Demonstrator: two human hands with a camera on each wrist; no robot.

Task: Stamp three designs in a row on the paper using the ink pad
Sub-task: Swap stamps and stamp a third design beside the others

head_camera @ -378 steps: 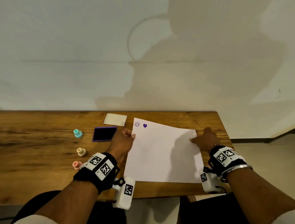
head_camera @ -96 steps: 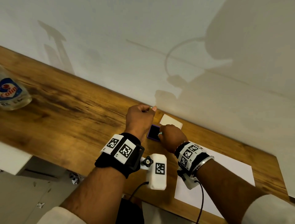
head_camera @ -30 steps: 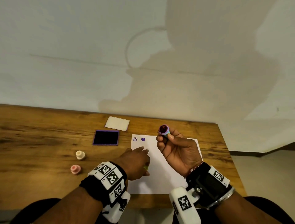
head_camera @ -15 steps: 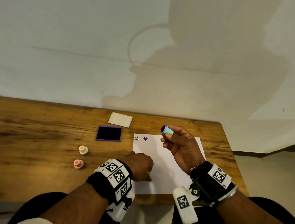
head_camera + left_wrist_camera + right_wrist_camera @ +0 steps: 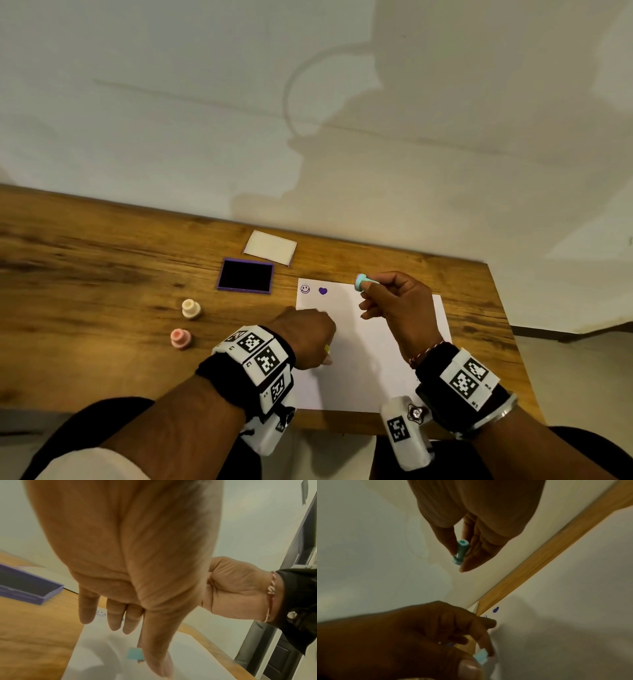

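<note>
A white paper (image 5: pixel 373 370) lies on the wooden table (image 5: pixel 85 274) with a purple smiley (image 5: pixel 305 289) and a purple heart (image 5: pixel 322 291) printed along its top left edge. My right hand (image 5: pixel 394 305) pinches a teal stamp (image 5: pixel 361 281) (image 5: pixel 460 553) between thumb and fingers, held in the air just right of the heart. My left hand (image 5: pixel 310 330) rests on the paper's left edge and pinches a small teal piece (image 5: pixel 134 655) (image 5: pixel 481 655), which looks like the stamp's cap. The stamp's inked face is turned away from view.
The open purple ink pad (image 5: pixel 245 275) sits left of the paper, with its pale lid (image 5: pixel 270 247) behind it. A cream stamp (image 5: pixel 190 308) and a pink stamp (image 5: pixel 180 338) stand further left. A wall runs close behind the table.
My right hand has turned the teal stamp so its inked face no longer shows and has brought it lower towards the paper's top edge. My left hand has stayed on the paper.
</note>
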